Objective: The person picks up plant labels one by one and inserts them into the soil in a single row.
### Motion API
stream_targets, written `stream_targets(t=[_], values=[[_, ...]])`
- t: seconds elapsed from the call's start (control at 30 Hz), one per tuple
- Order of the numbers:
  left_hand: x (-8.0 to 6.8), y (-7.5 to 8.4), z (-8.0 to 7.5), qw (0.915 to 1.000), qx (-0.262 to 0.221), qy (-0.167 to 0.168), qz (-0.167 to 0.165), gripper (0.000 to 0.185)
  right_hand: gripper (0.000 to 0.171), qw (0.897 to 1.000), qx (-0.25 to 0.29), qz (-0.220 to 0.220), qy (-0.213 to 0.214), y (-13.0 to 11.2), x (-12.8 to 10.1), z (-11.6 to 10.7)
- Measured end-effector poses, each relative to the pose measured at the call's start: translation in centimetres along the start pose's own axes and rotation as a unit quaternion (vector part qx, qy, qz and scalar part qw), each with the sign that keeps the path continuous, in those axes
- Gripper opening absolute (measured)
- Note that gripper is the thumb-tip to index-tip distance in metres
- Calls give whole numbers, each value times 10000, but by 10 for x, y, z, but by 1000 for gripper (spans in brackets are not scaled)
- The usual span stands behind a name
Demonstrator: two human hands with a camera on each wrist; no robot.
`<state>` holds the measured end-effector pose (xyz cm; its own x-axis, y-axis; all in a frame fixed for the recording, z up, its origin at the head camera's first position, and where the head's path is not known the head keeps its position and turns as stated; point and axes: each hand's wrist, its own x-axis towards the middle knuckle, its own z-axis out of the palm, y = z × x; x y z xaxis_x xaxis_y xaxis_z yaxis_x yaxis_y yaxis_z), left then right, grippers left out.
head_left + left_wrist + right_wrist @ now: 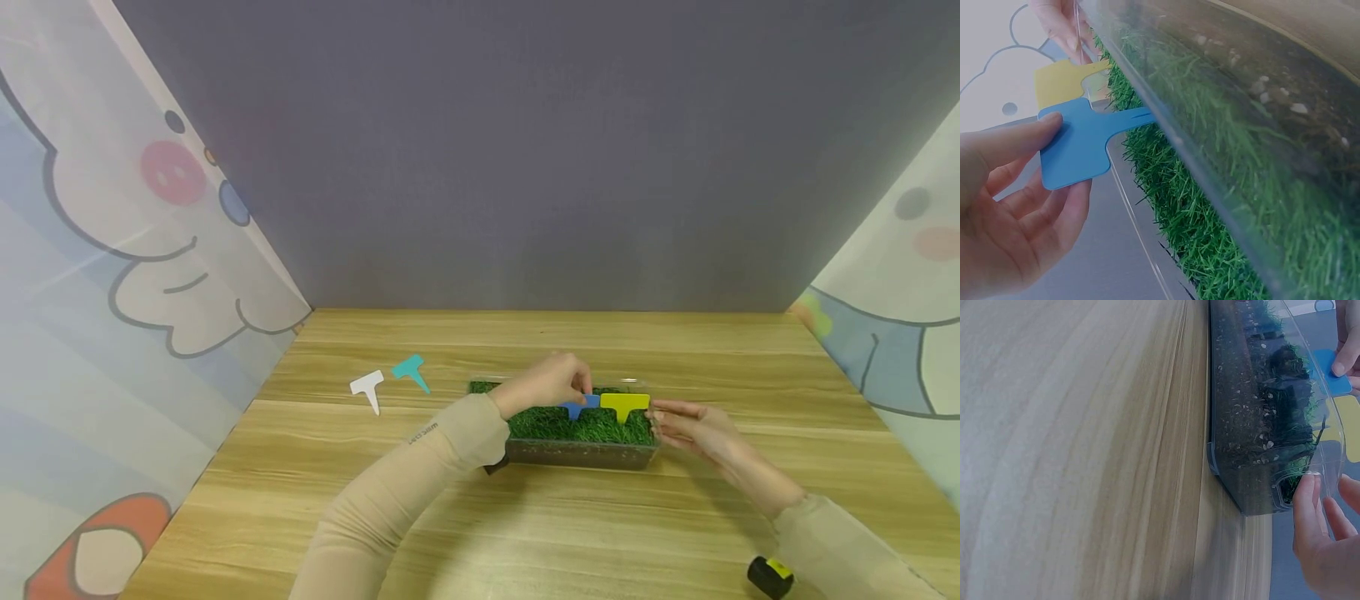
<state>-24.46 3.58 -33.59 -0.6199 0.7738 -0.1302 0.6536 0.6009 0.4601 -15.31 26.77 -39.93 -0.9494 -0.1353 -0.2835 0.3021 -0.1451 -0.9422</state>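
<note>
My left hand (549, 385) pinches the wide head of a blue T-shaped plant label (1079, 150) between thumb and fingers. The label's stem points down into green artificial-looking grass (1172, 187) in a long clear plastic planter box (577, 456). Beside it, at the box's right end, a yellow plant label (625, 403) stands upright in the grass. My right hand (701, 429) rests its fairly straight fingertips against the right end of the box, near the rim. Through the clear wall, dark soil with pale bits (1250, 406) shows beneath the grass.
A white plant label (367, 384) and a teal plant label (409, 367) lie on the wooden table (562, 533), left of the box. Behind the table rises a grey panel (555, 167). Cartoon-printed sheets (90, 275) flank both sides.
</note>
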Motion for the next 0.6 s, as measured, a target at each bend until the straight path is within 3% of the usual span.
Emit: stream_targets(t=[0.6], values=[[1,-2,1,9997,-52,-82,-209,20,54,9999,-90,45,26,0,-1,-1]])
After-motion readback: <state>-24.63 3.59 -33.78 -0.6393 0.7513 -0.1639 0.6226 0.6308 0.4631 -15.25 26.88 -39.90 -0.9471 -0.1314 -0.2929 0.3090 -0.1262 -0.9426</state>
